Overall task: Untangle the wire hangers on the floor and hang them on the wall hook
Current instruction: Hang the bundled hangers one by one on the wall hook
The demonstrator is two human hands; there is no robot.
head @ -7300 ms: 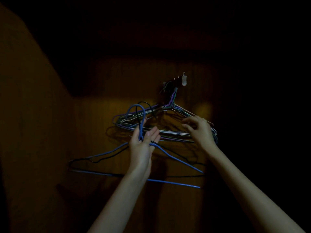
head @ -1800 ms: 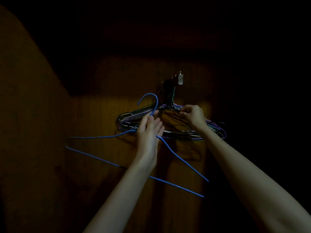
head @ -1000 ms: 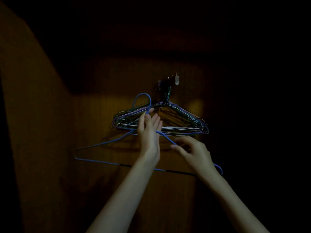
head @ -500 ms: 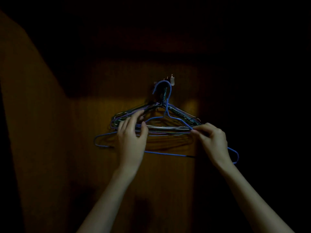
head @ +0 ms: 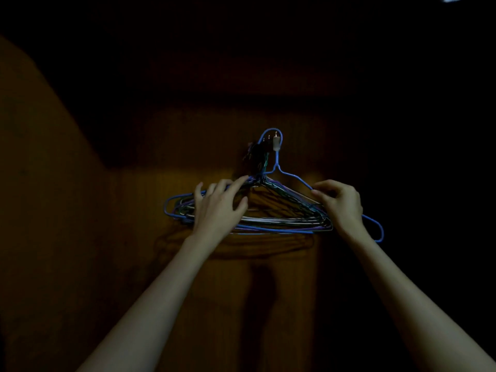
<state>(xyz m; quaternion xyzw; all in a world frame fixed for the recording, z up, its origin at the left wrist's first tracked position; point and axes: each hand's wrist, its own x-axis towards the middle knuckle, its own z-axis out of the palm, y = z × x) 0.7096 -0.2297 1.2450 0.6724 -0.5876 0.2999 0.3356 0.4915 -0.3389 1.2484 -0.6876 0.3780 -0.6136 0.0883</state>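
I see the blue hanger (head: 291,177) hooked over the wall hook (head: 276,143), in front of the hanger bunch (head: 281,208). My right hand (head: 339,204) pinches its right shoulder; my left hand (head: 218,206) rests on the bunch, fingers spread wide.

Two bare forearms, sleeveless to the frame edge, hands (head: 218,208) ungloved.

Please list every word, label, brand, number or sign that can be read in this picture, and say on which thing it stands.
None: no text can be read anywhere.
The blue hanger, the hanger bundle and the wall hook show no lettering.
The wooden wall is too dark to show any marking.
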